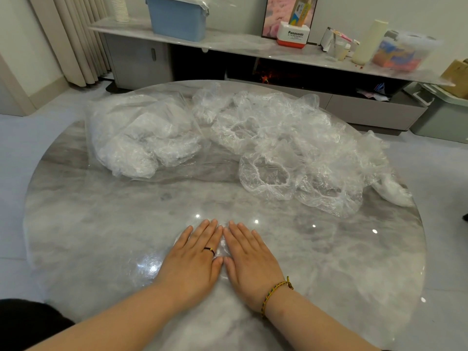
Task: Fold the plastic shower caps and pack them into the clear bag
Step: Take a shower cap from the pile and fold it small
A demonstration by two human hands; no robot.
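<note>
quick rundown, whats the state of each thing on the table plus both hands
left hand: open, flat, pressing down on a shower cap
right hand: open, flat, pressing beside the left hand
shower cap under the hands: flattened on the table
clear bag: lying on the table, partly filled with caps
pile of shower caps: loose, crumpled, not yet folded

One wide-angle view from the person's head, facing forward and down across a round marble worktop [88, 224]. The left hand [195, 259] and right hand [249, 262] lie nearest the lens, low centre. A wall shelf [228, 44] crosses the far top.
</note>
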